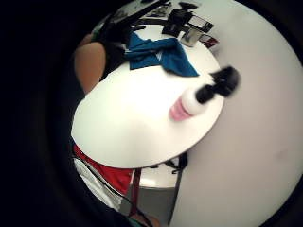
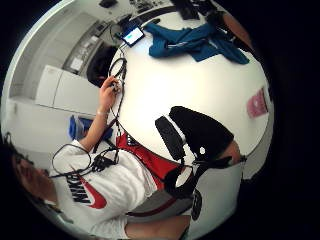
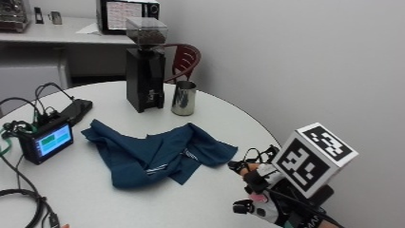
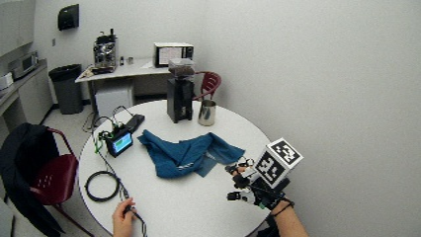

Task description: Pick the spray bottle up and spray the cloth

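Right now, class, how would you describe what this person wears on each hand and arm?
The right hand wears a black glove with white plastic parts and straps, and the forearm behind it is bare. The left hand is bare; a white short-sleeved T-shirt shows in the thumb side palm view.

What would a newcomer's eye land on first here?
First the crumpled blue cloth in the middle of the round white table. Then the gloved right hand at the table's near edge, beside the cloth. In the little finger side palm view the spray bottle stands near the table's rim, apart from the cloth. A black coffee grinder and metal cup stand at the far side.
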`<move>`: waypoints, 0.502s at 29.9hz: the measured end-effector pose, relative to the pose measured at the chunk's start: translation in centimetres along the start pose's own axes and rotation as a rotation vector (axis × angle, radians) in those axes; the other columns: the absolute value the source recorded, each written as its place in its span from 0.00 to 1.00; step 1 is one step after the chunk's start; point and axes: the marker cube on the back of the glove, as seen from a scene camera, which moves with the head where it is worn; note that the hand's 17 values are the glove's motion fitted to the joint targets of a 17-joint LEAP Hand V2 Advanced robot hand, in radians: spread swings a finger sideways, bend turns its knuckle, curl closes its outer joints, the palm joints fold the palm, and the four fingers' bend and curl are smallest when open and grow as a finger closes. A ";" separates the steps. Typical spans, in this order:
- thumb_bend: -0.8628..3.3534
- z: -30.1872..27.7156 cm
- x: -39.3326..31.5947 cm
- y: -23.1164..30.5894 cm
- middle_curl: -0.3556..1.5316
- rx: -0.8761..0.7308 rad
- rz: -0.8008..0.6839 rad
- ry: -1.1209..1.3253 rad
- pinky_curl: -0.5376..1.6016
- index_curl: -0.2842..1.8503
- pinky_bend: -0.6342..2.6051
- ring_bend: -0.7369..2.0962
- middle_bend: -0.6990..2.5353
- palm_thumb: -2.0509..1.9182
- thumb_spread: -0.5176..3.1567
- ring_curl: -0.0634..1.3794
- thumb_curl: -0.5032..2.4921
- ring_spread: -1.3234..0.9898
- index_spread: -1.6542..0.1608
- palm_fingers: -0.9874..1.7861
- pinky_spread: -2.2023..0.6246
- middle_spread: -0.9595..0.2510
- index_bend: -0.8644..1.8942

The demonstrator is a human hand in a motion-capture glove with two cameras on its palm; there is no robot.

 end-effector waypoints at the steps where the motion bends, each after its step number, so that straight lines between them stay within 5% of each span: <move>1: 0.22 -0.5 0.5 0.3 0.36 0.027 0.014 -0.009 0.39 0.24 0.29 0.37 0.31 0.64 0.45 0.24 0.24 0.58 0.71 0.58 0.85 0.76 0.36; 15: 0.21 3.1 15.3 3.6 0.37 0.294 0.336 -0.616 0.41 0.23 0.30 0.39 0.31 0.66 0.46 0.27 0.25 0.57 0.72 0.59 0.84 0.76 0.34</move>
